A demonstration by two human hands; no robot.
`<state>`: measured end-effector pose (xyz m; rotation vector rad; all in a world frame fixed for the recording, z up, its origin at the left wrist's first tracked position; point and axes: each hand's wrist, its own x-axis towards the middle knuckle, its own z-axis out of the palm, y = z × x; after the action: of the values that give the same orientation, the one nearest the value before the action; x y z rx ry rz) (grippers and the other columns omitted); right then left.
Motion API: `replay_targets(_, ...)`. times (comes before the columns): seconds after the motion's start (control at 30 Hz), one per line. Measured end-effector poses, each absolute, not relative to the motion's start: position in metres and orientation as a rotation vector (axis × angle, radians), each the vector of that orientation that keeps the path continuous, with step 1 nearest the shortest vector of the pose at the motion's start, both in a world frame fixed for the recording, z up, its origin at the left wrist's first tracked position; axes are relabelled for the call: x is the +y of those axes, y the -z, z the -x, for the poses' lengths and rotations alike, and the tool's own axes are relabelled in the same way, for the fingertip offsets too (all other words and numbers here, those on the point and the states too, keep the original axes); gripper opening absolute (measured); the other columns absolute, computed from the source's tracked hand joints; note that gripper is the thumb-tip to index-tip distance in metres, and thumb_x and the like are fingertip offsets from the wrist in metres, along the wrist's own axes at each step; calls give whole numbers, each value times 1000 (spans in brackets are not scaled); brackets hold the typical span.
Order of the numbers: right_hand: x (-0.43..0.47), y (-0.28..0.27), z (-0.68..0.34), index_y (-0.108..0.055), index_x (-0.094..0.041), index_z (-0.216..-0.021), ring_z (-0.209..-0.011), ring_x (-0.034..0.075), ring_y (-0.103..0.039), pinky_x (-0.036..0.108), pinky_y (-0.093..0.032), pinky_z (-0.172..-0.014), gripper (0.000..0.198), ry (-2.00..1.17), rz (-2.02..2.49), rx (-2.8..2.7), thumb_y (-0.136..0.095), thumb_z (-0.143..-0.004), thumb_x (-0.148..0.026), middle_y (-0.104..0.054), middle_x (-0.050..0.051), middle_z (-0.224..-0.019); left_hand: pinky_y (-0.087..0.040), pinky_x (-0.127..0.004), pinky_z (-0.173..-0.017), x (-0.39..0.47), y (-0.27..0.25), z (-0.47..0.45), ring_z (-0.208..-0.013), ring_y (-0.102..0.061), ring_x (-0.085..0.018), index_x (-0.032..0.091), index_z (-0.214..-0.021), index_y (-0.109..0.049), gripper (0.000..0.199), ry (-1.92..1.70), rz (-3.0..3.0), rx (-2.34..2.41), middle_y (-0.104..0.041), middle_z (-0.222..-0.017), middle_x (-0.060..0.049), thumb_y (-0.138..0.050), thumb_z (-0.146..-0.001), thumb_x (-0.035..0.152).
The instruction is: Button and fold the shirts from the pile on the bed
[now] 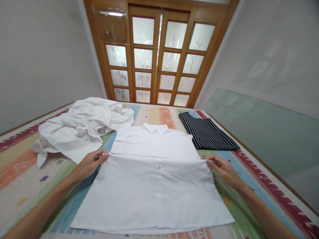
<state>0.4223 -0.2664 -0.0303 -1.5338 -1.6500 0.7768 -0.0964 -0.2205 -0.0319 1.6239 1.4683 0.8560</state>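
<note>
A white collared shirt [154, 189] lies spread in front of me, its collar away from me and its hem towards me. Across its middle the cloth is raised in a straight edge, with a button near the centre. My left hand [92, 162] pinches the left end of that edge between thumb and fingers. At the right end, my right hand [223, 168] grips the cloth the same way. The edge looks taut between both hands. No sleeves show spread out at the sides.
Left of the shirt is a heap of crumpled white clothes [82, 122]. A folded black-and-white striped garment [206, 131] lies at the back right. Everything rests on a colourful patterned bed cover [22, 179]. Walls flank both sides, and wooden glazed doors [154, 53] stand beyond.
</note>
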Motion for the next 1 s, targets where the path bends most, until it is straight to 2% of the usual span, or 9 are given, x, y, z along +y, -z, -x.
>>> replay_targets(0.13, -253, 31, -416, -63, -20, -87, -63, 17, -54, 25, -40, -55, 52, -712, 1610, -1643, -54, -80, -70, -60, 2, -68, -26, -21, -42, -212, 35, 94, -42, -38, -11, 19, -79, -61, 54, -814, -1632, 1562, -47, -48, 5, -59, -70, 72)
replay_targets(0.23, -243, 37, -412, -61, -20, -91, -59, 17, -52, 27, -38, -55, 46, -577, 1687, -1712, -53, -81, -64, -56, 0, -61, -24, -23, -40, -207, 37, 91, -37, -38, -12, 20, -83, -62, 53, -762, -1658, 1699, -50, -47, 5, -59, -70, 71)
replay_targets(0.37, -237, 48, -407, -60, -21, -94, -56, 18, -51, 30, -39, -59, 32, -329, 1828, -1850, -56, -82, -51, -55, -2, -57, -34, -24, -47, -204, 40, 89, -48, -53, -16, 21, -76, -59, 47, -802, -1739, 1875, -60, -55, 1, -65, -65, 67)
replay_targets(0.43, -238, 51, -406, -61, -21, -95, -60, 20, -54, 31, -40, -61, 30, -220, 1890, -1849, -58, -81, -47, -58, 0, -61, -38, -24, -52, -205, 41, 90, -56, -57, -18, 22, -71, -56, 45, -872, -1786, 1960, -60, -56, 1, -68, -62, 64)
replay_targets(0.5, -242, 51, -406, -61, -21, -99, -61, 21, -56, 31, -40, -61, 32, -171, 1939, -1810, -59, -80, -46, -58, 0, -62, -37, -25, -50, -208, 40, 92, -54, -57, -18, 23, -71, -53, 44, -859, -1757, 1995, -57, -52, 3, -67, -63, 64)
replay_targets(0.67, -259, 43, -415, -58, -19, -109, -56, 20, -56, 30, -41, -56, 48, -472, 1874, -1784, -65, -76, -54, -58, -2, -59, -35, -26, -39, -225, 36, 98, -36, -50, -16, 24, -92, -51, 53, -693, -1570, 1798, -55, -51, 7, -66, -64, 66)
replay_targets(0.83, -275, 40, -425, -53, -21, -121, -51, 17, -54, 26, -39, -43, 67, -910, 1797, -1643, -73, -68, -57, -55, -4, -62, -45, -28, -42, -242, 34, 103, -42, -59, -18, 25, -108, -43, 71, -755, -1411, 1694, -59, -63, 8, -75, -57, 61)
replay_targets(0.93, -281, 42, -430, -49, -24, -131, -48, 16, -53, 24, -38, -38, 78, -1071, 1819, -1554, -75, -66, -58, -56, -5, -64, -40, -26, -39, -248, 32, 104, -40, -53, -17, 24, -112, -46, 71, -633, -1392, 1655, -54, -55, 9, -76, -58, 61)
replay_targets(1.0, -284, 42, -433, -47, -24, -135, -49, 16, -55, 24, -41, -41, 83, -1151, 1792, -1577, -77, -65, -56, -56, -6, -62, -35, -25, -38, -250, 29, 104, -40, -49, -16, 24, -116, -48, 73, -603, -1411, 1616, -51, -52, 9, -77, -58, 60)
